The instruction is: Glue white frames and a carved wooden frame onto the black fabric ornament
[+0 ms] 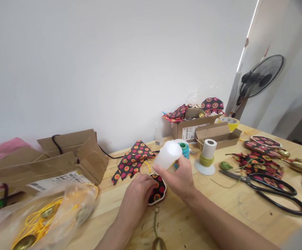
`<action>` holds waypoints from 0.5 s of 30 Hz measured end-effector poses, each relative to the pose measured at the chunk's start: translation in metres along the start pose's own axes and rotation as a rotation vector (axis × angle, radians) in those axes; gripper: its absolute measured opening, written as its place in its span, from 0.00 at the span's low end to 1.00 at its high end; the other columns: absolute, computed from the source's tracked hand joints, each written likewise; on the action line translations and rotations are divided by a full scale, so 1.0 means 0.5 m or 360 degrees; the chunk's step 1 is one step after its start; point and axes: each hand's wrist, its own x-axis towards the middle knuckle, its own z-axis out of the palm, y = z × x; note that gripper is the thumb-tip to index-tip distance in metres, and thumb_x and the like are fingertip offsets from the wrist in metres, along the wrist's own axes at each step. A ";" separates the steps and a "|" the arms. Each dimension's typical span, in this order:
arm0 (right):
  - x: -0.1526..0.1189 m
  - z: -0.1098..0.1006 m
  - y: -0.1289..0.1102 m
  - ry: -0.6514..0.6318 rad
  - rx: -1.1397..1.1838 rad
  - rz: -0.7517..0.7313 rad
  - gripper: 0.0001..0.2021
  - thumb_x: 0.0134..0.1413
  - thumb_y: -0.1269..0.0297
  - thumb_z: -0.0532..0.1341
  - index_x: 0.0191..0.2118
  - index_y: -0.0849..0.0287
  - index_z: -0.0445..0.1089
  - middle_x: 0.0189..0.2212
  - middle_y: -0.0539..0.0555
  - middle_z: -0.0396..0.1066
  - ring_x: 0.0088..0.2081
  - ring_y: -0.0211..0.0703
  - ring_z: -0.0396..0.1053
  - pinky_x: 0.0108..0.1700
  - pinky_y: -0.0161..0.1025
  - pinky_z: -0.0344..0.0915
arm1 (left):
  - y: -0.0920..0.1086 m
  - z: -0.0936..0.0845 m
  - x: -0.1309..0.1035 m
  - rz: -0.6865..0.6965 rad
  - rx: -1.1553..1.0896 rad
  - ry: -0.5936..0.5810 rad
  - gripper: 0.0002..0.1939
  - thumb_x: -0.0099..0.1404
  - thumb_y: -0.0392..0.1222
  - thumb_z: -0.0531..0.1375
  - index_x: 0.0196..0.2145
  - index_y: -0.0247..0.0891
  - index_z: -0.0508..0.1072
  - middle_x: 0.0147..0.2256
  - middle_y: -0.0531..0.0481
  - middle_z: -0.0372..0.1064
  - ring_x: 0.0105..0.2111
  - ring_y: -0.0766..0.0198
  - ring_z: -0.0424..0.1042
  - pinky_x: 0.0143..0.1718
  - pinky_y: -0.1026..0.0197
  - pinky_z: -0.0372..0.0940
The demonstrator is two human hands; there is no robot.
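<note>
1. While the right hand [180,180] grips a white plastic bottle [168,155] tilted above the worktop [192,215], the left hand [140,189] presses a dark floral fabric piece [158,189] flat.
2. Bare wood lies toward the near edge.
3. Black scissors [270,189] lie well right.

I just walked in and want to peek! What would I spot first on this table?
Probably the right hand holding a white bottle tipped over a flowery black fabric piece, which the left hand presses on the wooden table. Big black scissors lie to the right, and a fan stands behind.
</note>
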 end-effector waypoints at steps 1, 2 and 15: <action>0.000 0.000 0.000 0.0005 -0.0007 -0.0004 0.13 0.37 0.57 0.65 0.26 0.58 0.63 0.24 0.51 0.69 0.26 0.41 0.65 0.28 0.37 0.63 | -0.001 0.000 0.000 -0.0001 -0.0003 0.0005 0.12 0.62 0.34 0.52 0.37 0.41 0.74 0.38 0.48 0.71 0.39 0.61 0.66 0.42 0.57 0.62; 0.000 0.000 0.001 0.0010 -0.0014 -0.0006 0.14 0.37 0.57 0.65 0.26 0.58 0.63 0.23 0.51 0.69 0.25 0.41 0.65 0.28 0.37 0.63 | -0.001 0.000 0.000 -0.0002 -0.0003 0.0012 0.12 0.62 0.34 0.52 0.37 0.41 0.75 0.38 0.48 0.71 0.39 0.61 0.66 0.42 0.57 0.62; 0.000 -0.001 0.001 0.0029 -0.0039 -0.0045 0.13 0.36 0.57 0.66 0.25 0.57 0.62 0.21 0.49 0.67 0.26 0.43 0.66 0.29 0.38 0.65 | 0.002 -0.004 -0.002 0.0216 0.0248 0.0047 0.11 0.61 0.34 0.53 0.40 0.41 0.72 0.36 0.48 0.72 0.37 0.58 0.67 0.39 0.52 0.62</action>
